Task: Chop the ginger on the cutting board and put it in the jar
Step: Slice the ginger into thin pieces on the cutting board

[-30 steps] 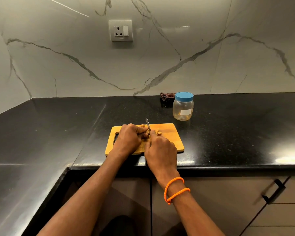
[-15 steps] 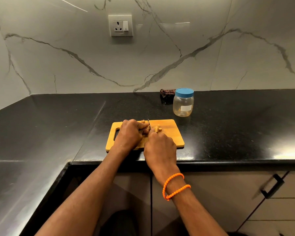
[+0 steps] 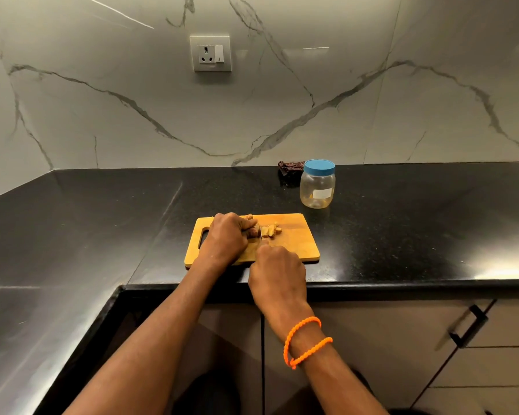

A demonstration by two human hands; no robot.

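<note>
black counter (image 3: 402, 235), marble wall (image 3: 372, 115) with a socket (image 3: 211, 53), dark cloth (image 3: 290, 168) by the wall, drawer handle (image 3: 468, 326).

Between the wooden cutting board (image 3: 294, 247) and the lidded clear plastic jar with a blue lid (image 3: 317, 184) lies bare black countertop (image 3: 402, 229), while a dark crumpled cloth (image 3: 289, 168) sits just beside the jar.
</note>
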